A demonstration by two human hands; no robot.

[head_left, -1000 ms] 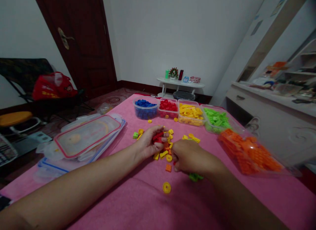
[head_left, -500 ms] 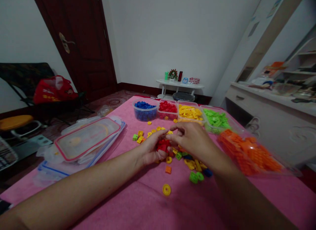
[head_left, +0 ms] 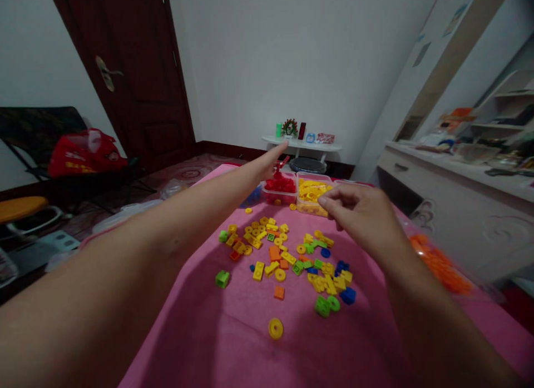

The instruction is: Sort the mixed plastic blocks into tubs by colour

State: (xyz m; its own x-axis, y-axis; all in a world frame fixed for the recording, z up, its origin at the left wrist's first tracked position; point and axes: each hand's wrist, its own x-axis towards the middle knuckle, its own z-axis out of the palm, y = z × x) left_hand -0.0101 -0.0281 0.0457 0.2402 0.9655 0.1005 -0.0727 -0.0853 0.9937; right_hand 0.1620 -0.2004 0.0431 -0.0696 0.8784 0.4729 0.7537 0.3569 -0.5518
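Observation:
My left hand is stretched out over the clear container of red bricks at the back of the table. Its fingers are extended and the palm is tipped, with red bricks just beneath it, dropping towards the pile. To the right, my right hand hovers in front of the container of yellow bricks, thumb and curled fingers together; whether anything is between them is hidden. Below both hands lie loose yellow bricks, yellow wheels, green bricks, blue bricks and orange bricks.
A pink cloth covers the table. My left arm partly hides the container of blue bricks and the plastic lids. At the right edge stands a container of orange bricks; a drawer cabinet is beyond.
My left hand has moved forward from the loose pieces to the red container and opened, letting go of the red bricks. My right hand has drawn away to the right.

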